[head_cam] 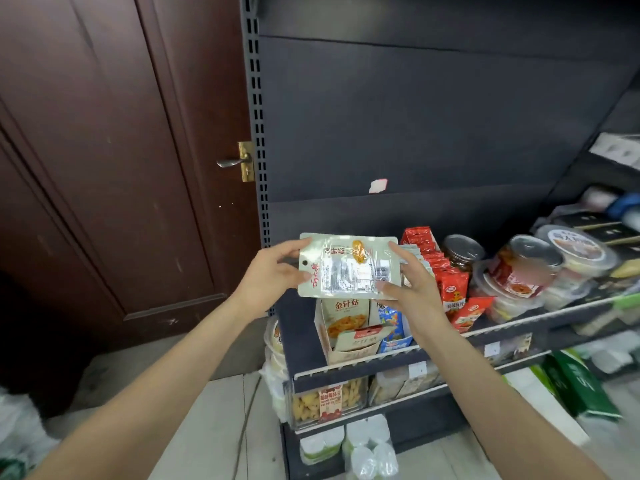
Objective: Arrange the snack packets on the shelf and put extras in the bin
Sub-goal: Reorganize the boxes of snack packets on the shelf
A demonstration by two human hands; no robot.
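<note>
Above the left end of the dark shelf (381,359), I am holding a pale snack packet (349,265) flat and turned sideways, its printed back facing me, with my left hand (268,277) pinching its left edge and my right hand (412,282) gripping its right edge between thumb and fingers. Just beneath the packet, an open cardboard display box (346,327) is standing at the shelf's front left corner, and a row of red sachets (446,275) is running back along the shelf to its right, beside a glass jar (462,252) and clear plastic tubs (519,268).
</note>
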